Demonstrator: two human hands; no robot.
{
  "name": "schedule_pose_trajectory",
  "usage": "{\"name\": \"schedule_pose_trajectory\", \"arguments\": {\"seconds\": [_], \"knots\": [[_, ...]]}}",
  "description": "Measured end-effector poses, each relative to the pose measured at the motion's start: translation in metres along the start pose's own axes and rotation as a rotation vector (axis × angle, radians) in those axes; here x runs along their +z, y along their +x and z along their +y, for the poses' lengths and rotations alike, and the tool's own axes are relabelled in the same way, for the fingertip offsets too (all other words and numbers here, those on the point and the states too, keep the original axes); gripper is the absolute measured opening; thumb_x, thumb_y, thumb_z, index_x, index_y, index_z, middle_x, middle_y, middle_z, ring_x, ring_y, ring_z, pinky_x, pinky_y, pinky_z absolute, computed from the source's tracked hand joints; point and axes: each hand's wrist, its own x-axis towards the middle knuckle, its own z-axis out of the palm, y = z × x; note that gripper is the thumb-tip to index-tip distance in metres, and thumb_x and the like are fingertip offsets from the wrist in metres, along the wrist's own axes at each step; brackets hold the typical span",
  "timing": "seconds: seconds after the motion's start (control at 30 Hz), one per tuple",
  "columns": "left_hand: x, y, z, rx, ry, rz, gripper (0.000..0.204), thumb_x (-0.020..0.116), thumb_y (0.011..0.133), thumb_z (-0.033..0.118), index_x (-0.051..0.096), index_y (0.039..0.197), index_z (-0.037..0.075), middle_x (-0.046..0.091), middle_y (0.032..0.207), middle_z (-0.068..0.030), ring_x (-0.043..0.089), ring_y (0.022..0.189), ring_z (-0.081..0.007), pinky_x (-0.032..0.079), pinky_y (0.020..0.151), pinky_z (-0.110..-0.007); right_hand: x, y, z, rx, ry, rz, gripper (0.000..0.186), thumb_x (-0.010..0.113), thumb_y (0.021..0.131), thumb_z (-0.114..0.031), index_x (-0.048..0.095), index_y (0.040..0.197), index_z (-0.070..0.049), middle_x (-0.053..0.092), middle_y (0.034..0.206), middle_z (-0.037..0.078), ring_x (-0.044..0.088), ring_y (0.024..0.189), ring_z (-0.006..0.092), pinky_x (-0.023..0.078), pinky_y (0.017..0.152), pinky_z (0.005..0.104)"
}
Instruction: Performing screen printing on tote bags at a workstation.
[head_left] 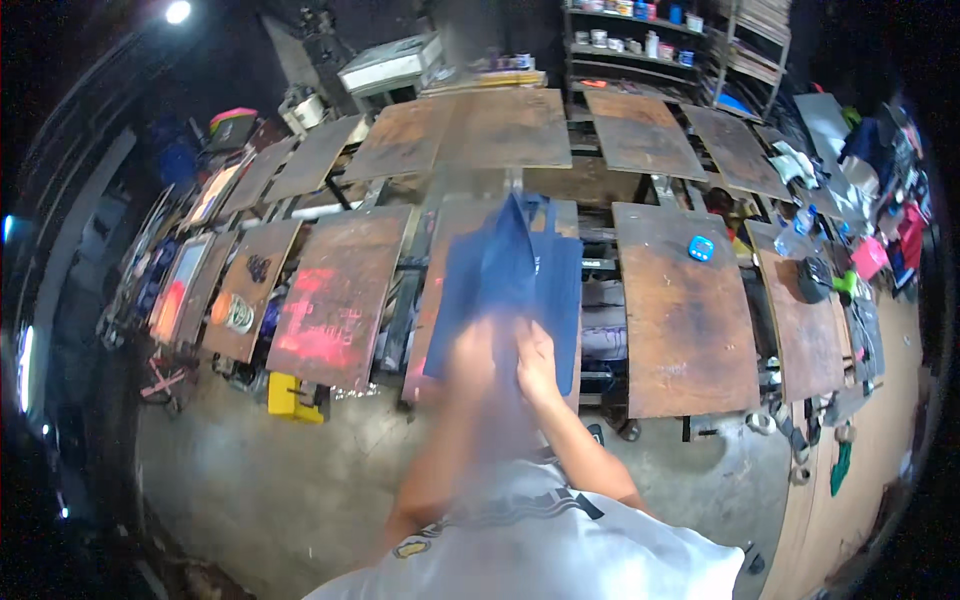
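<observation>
A navy blue cloth tote bag [560, 300] with handles is over a wooden board in front of me. Its middle rises in a tall fold, while flat blue cloth spreads to both sides; whether this is one bag or more I cannot make out. My right hand [537, 358] is closed on the bag's near part, thumb on top. Close beside it, my left hand [472, 355] is also closed at the bag's near part, though a blurred streak down the picture smears its fingers. Beneath the bag, the wooden board [425, 335] shows at the left edge.
Rows of flat boards on metal frames surround me, including a pink-stained board [335, 300] at left and a brown board [685, 330] with a small blue device [701, 248] at right. A yellow container [292, 397] stands below. Farther right are a clear bottle [793, 232] and black object [814, 280].
</observation>
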Motion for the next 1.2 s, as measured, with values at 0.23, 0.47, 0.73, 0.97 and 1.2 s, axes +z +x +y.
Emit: {"name": "schedule_pose_trajectory", "arguments": {"seconds": [0.23,0.47,0.73,0.97,1.2], "knots": [[0.002,-0.011,0.009,0.128,-0.276,0.108,0.030,0.048,0.108,0.026,0.065,0.098,0.003,0.057,0.085,0.0061,0.049,0.074,-0.0022,0.041,0.067,-0.020,0.001,0.010,0.005,0.067,0.311,-0.163,0.033,0.055,0.105,-0.027,0.062,0.122,0.000,0.068,0.110,0.004,0.060,0.098,0.0109,0.047,0.087,0.0265],[-0.021,-0.006,0.048,0.328,0.059,0.205,0.029,0.049,0.107,0.022,0.062,0.096,-0.002,0.057,0.077,-0.0037,0.049,0.072,-0.0097,0.044,0.067,-0.028,0.006,-0.002,-0.019,-0.105,-0.232,-0.233,0.030,0.057,0.101,-0.018,0.062,0.121,0.004,0.070,0.106,0.010,0.060,0.095,0.0123,0.048,0.087,0.0288],[-0.047,-0.030,0.017,0.127,0.454,0.357,0.039,0.051,0.103,0.032,0.064,0.103,-0.004,0.067,0.090,-0.0248,0.066,0.086,-0.0384,0.050,0.075,-0.042,0.043,-0.001,-0.004,-0.166,-0.511,-0.209,0.029,0.055,0.101,-0.026,0.061,0.101,0.002,0.062,0.080,0.029,0.064,0.076,0.0453,0.048,0.066,0.0470],[-0.077,-0.008,-0.014,0.112,0.032,0.315,0.033,0.049,0.106,0.030,0.065,0.101,0.002,0.062,0.082,0.0019,0.055,0.075,-0.0070,0.045,0.069,-0.026,0.073,0.008,0.010,-0.191,-0.178,-0.283,0.030,0.048,0.105,-0.021,0.062,0.117,0.002,0.068,0.099,0.007,0.059,0.093,0.0144,0.047,0.086,0.0307],[-0.112,0.037,-0.034,0.124,-0.100,0.164,0.039,0.048,0.104,0.031,0.066,0.112,-0.002,0.068,0.111,-0.0232,0.064,0.105,-0.0345,0.048,0.090,-0.043,0.110,0.025,0.008,-0.110,0.054,-0.258,0.028,0.051,0.106,-0.025,0.064,0.108,0.000,0.063,0.095,0.000,0.054,0.087,0.0079,0.045,0.080,0.0252]]}}
